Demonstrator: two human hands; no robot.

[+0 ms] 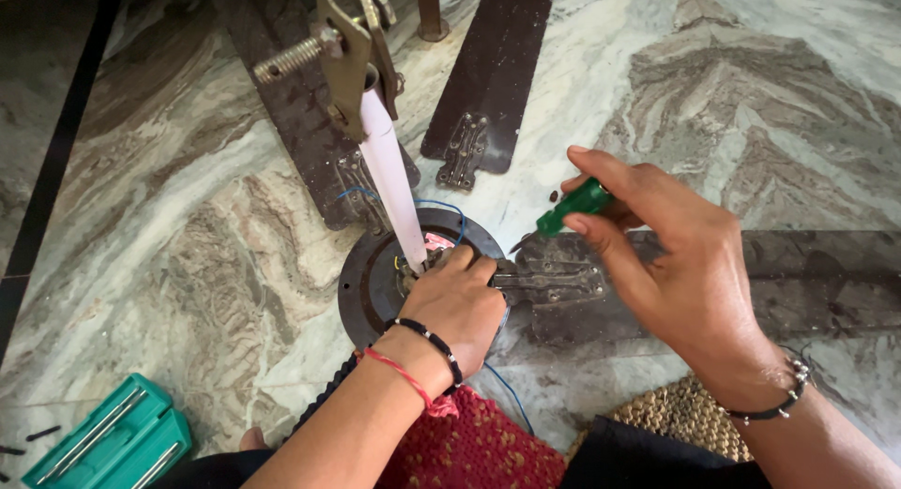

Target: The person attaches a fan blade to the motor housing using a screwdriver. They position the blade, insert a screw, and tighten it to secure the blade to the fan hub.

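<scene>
My left hand [458, 306] presses closed on the fan motor [375, 273] lying on the marble floor [188, 217]. My right hand [657, 254] pinches the green screwdriver [571, 207] over a blade bracket [554, 282]. The motor looks heavy and rigid, so I'd grip its rim.

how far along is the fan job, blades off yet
Two blades already lie loose on the floor, apart from the motor. In hand: the left hand steadies the motor while the right hand works a green screwdriver at the third blade bracket. That blade looks attached.
</scene>
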